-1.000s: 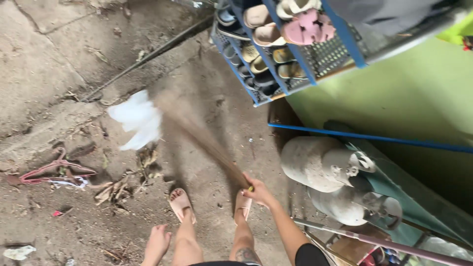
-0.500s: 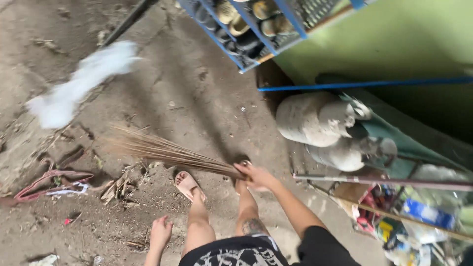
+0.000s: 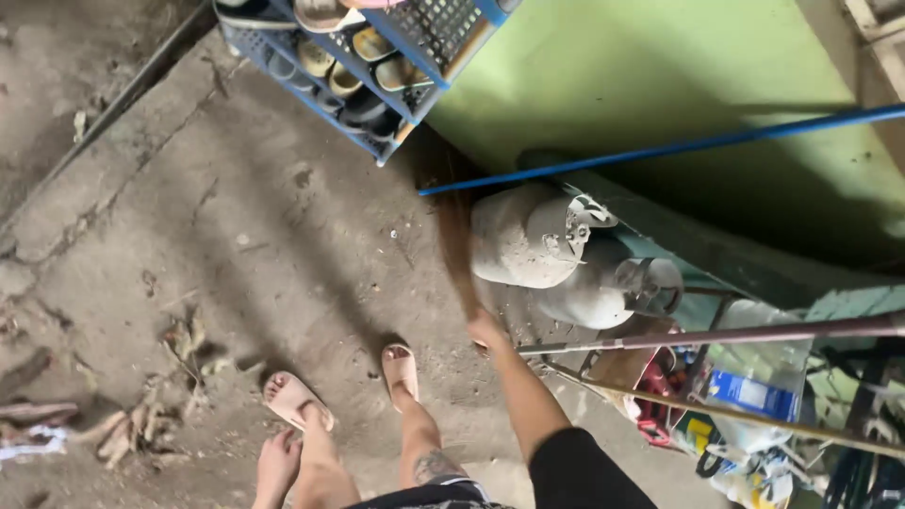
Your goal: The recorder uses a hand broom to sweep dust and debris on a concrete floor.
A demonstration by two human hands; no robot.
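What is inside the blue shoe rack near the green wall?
The blue shoe rack holds several pairs of sandals and slippers on its slanted shelves, some light and some dark. Its upper shelves are cut off by the picture's edge, so what they hold cannot be seen.

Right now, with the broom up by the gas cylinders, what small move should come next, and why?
Probably sweep the broom leftward, away from the gas cylinders. The right hand holds its bristles in the corner by the shoe rack, while dry leaves lie left of the feet. The left hand hangs free.

right hand (image 3: 486, 330) grips broom (image 3: 456, 247) — beside gas cylinders (image 3: 528, 240); left hand (image 3: 275, 464) hangs free
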